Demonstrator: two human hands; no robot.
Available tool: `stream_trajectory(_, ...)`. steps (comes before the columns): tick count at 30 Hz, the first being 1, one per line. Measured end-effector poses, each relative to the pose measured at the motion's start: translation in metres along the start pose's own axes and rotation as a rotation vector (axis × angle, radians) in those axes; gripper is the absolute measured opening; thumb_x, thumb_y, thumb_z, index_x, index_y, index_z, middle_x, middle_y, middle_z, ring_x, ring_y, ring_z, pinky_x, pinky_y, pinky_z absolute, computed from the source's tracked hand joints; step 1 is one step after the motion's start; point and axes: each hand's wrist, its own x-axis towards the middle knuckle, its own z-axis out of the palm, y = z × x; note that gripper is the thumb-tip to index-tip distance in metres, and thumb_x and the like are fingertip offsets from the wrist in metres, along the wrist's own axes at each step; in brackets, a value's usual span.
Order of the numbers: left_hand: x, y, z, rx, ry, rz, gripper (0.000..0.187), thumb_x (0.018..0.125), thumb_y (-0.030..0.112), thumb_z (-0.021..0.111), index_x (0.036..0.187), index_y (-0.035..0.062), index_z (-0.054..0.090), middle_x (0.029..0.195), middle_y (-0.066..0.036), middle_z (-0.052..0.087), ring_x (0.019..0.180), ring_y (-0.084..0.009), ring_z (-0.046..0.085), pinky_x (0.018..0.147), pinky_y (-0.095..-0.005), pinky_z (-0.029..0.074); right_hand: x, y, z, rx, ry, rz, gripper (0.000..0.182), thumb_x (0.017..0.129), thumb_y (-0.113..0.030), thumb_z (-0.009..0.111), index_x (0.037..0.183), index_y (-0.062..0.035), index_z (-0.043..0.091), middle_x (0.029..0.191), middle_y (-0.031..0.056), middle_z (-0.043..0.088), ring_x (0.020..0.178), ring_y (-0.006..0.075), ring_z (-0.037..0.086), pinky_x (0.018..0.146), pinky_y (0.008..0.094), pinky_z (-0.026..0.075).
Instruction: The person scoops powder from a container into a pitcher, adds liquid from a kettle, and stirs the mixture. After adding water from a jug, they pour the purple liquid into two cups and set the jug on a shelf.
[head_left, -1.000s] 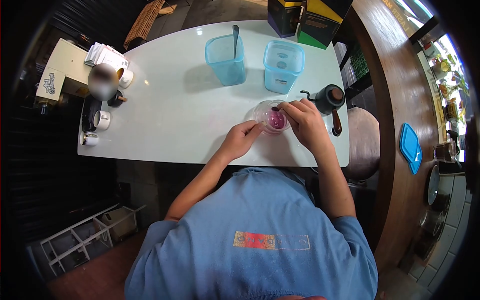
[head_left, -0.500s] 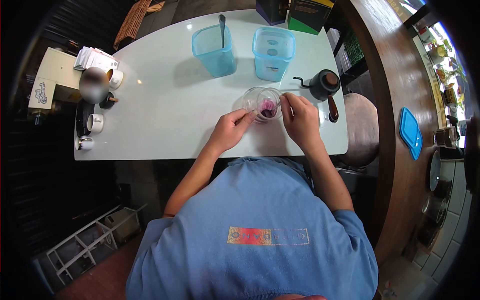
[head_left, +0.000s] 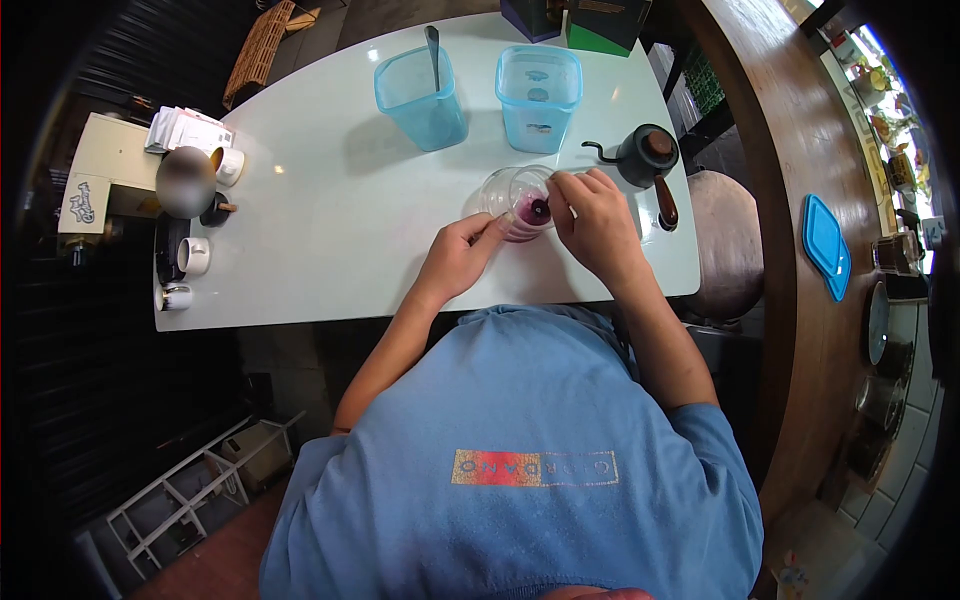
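Observation:
A clear glass cup (head_left: 524, 188) with purple-pink contents (head_left: 527, 212) stands near the table's front edge, apparently on a clear saucer. My left hand (head_left: 458, 258) pinches its near-left rim between thumb and fingers. Over the right side of the cup, my right hand (head_left: 597, 228) is closed with its fingertips together at the rim. It seems to hold a small stirring utensil, perhaps a spoon, mostly hidden by the fingers. A dark round spot (head_left: 540, 210) shows inside the glass below the fingertips.
Beyond the cup are two blue plastic containers, one (head_left: 432, 120) with a dark handle sticking out, the other (head_left: 540, 122) beside it. A black gooseneck kettle (head_left: 645, 158) stands right. White mugs (head_left: 193, 256) line the left edge. Blue lids (head_left: 825, 245) lie on the wooden counter.
My right hand has shifted slightly left and up over the cup, and the dark spot inside now shows as round. My left hand keeps its hold. The whole view has shifted a little.

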Motion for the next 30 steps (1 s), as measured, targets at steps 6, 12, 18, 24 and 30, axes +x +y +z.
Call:
stream_trajectory(6, -0.002, 0.003, 0.003, 0.030, 0.000, 0.021, 0.040, 0.094, 0.033, 0.056, 0.073, -0.0008, 0.056, 0.055, -0.002, 0.043, 0.056, -0.0082, 0.036, 0.052, -0.0268, 0.033, -0.003, -0.014, -0.009, 0.104, -0.092, 0.491, 0.007, 0.083, -0.005, 0.058, 0.081, 0.0018, 0.059, 0.074, 0.0156, 0.063, 0.074, 0.0333, 0.060, 0.066, 0.0419, 0.047)
stream_trajectory(12, -0.002, 0.009, 0.004, 0.079, 0.003, 0.030, 0.040, 0.093, 0.034, 0.057, 0.074, -0.0010, 0.057, 0.054, -0.004, 0.043, 0.054, -0.0096, 0.035, 0.050, -0.0278, 0.033, -0.004, 0.000, -0.001, 0.051, 0.014, 0.057, 0.011, 0.080, -0.002, 0.058, 0.091, -0.0021, 0.060, 0.074, 0.0125, 0.061, 0.073, 0.0313, 0.057, 0.070, 0.0389, 0.047)
stream_trajectory(18, -0.003, 0.014, 0.002, 0.103, -0.026, -0.055, 0.037, 0.094, 0.032, 0.056, 0.077, -0.0006, 0.059, 0.063, 0.001, 0.047, 0.062, -0.0075, 0.040, 0.058, -0.0249, 0.036, -0.001, -0.002, -0.007, -0.001, -0.061, -0.038, 0.012, 0.083, -0.004, 0.061, 0.095, -0.0025, 0.064, 0.080, 0.0125, 0.064, 0.074, 0.0300, 0.059, 0.070, 0.0384, 0.048)
stream_trajectory(24, -0.004, 0.015, 0.004, 0.109, -0.004, 0.017, 0.038, 0.093, 0.035, 0.056, 0.081, -0.0003, 0.061, 0.055, -0.007, 0.048, 0.053, -0.0115, 0.039, 0.051, -0.0287, 0.036, -0.008, -0.007, -0.007, 0.106, 0.027, 0.336, 0.010, 0.085, -0.009, 0.061, 0.085, 0.0013, 0.063, 0.067, 0.0145, 0.059, 0.057, 0.0267, 0.056, 0.054, 0.0346, 0.044)
stream_trajectory(30, -0.003, 0.009, 0.005, 0.107, -0.006, 0.046, 0.037, 0.093, 0.036, 0.055, 0.085, 0.0009, 0.063, 0.056, -0.008, 0.050, 0.053, -0.0128, 0.041, 0.052, -0.0288, 0.037, -0.008, -0.007, -0.005, 0.117, 0.063, 0.310, 0.011, 0.085, -0.008, 0.061, 0.086, 0.0022, 0.063, 0.067, 0.0148, 0.059, 0.057, 0.0271, 0.055, 0.055, 0.0348, 0.043)
